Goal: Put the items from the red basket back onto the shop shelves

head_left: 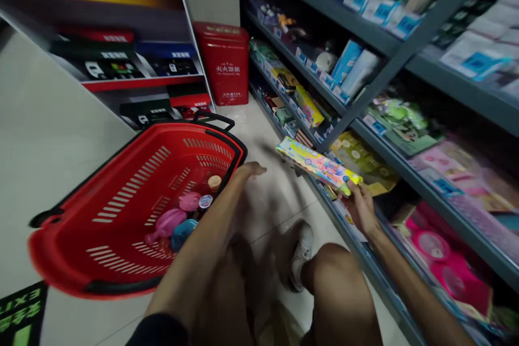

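Note:
My right hand (359, 205) grips one end of a long flat yellow toy package (318, 165), held out level in front of the low shelf. My left hand (251, 169) reaches forward beside the rim of a red shopping basket (101, 259) on the floor; its fingers are smeared by motion. Inside the basket lie a pink toy (166, 224), a blue one (182, 231) and small round tubs (205, 201). My bent knee (338, 265) and a shoe (302, 254) show below.
Grey shelving (389, 146) packed with boxed toys and stationery runs along the right. A red fire-equipment box (225, 62) stands against the back wall. A display rack (133, 65) with dark boxes is at the left. Pale tiled floor lies between them.

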A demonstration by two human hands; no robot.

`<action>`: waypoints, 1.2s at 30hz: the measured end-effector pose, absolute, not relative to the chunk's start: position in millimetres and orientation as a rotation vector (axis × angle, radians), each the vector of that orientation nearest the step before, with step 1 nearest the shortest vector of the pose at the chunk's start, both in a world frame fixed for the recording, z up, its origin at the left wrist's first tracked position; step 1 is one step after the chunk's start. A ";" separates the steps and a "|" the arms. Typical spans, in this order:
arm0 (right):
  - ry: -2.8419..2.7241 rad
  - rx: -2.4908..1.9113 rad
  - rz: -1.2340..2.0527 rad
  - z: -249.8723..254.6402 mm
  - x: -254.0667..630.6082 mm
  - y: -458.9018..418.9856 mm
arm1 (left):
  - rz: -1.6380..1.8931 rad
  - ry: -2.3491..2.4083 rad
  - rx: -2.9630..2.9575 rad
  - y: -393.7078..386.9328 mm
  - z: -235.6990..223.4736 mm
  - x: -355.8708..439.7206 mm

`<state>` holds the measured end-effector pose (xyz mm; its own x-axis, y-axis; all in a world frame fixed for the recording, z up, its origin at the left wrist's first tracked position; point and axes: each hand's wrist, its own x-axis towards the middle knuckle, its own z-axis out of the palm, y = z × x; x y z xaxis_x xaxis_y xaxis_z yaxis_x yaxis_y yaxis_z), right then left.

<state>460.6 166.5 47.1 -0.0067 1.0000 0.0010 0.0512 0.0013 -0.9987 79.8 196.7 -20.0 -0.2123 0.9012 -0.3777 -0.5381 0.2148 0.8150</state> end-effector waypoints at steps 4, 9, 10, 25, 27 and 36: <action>-1.233 -1.247 0.957 10.7 419.9 222.6 | 1.193 0.973 0.438 273.3 -45.3 90.9; -1.417 -1.256 0.712 -10.6 360.2 301.5 | 1.495 0.811 0.497 377.6 -50.1 121.9; -1.458 -1.234 0.678 -10.5 350.6 317.4 | 1.560 0.820 0.511 397.5 -50.8 129.0; -1.787 -1.402 0.238 5.4 329.1 473.4 | 1.772 0.925 0.956 508.7 -72.1 203.2; -1.876 -1.419 0.091 11.1 331.5 481.7 | 1.750 0.956 1.012 511.5 -67.8 206.9; -2.023 -1.685 -0.219 4.8 325.1 523.7 | 1.765 1.110 1.014 522.8 -64.8 220.4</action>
